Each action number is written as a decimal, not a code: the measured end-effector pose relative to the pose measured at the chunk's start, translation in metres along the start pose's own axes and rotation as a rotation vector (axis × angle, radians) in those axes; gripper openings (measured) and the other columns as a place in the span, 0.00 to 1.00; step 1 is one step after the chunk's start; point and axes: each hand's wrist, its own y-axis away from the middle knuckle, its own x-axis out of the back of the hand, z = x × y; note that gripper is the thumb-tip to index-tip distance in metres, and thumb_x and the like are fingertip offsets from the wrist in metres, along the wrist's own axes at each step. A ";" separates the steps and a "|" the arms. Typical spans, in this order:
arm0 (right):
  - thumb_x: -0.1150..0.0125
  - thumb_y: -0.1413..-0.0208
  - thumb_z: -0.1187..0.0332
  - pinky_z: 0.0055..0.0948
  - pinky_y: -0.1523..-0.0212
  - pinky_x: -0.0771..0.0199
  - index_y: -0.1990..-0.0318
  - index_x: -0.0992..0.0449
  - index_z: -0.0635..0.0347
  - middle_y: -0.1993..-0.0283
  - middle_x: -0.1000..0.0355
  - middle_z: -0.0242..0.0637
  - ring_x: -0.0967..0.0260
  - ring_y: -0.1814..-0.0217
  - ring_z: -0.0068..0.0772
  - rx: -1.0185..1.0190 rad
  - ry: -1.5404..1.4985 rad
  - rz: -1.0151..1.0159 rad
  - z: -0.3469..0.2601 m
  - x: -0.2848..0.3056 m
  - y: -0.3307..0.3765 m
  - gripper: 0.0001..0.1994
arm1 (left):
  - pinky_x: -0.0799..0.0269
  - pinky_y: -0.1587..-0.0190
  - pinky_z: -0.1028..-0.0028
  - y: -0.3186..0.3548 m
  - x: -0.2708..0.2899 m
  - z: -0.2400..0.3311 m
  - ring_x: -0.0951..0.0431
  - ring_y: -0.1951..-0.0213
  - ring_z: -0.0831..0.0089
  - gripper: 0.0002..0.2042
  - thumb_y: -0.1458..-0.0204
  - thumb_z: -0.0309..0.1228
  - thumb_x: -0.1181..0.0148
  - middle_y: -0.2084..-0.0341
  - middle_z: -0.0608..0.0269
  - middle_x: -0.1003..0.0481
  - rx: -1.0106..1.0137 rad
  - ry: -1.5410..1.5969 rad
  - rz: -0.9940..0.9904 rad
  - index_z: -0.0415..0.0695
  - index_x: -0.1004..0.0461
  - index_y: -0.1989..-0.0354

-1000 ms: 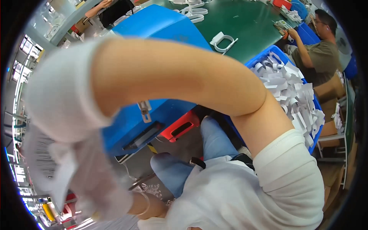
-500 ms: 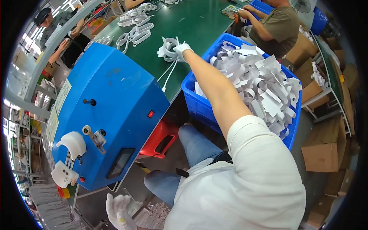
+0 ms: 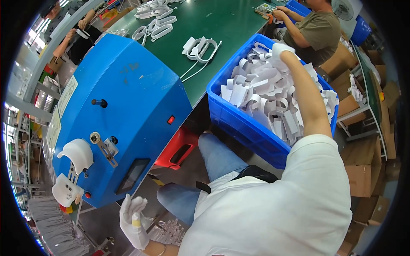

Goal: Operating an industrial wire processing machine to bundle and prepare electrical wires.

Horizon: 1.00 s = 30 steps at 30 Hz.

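My right hand, in a white glove, reaches to the far side of a blue plastic bin. It is over a heap of white paper pieces, some flat and some curled. Its fingers blend into the white pieces, so their grip cannot be made out. Low in the view, my left hand is raised with fingers stretched, gloved in white with a yellow patch on a finger, and holds nothing. A white cable coil with white paper round it lies on the green table.
A blue machine with a dark screen and white curved holders stands at the left. Several white coils lie farther back. A red stool is under the table edge. Two people work beyond; cardboard boxes stand at right.
My right hand has let go of the cable coil on the table and moved right, over the bin's far side. My left hand has risen slightly, its fingers straighter.
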 end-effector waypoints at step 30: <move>0.35 0.64 0.82 0.23 0.60 0.30 0.62 0.27 0.61 0.63 0.29 0.36 0.29 0.62 0.32 1.712 -1.229 0.962 -0.321 0.201 0.264 0.17 | 0.38 0.77 0.86 -0.059 -0.011 0.126 0.37 0.79 0.89 0.15 0.59 0.12 0.43 0.74 0.71 0.26 -0.691 -0.173 0.457 0.38 0.25 0.61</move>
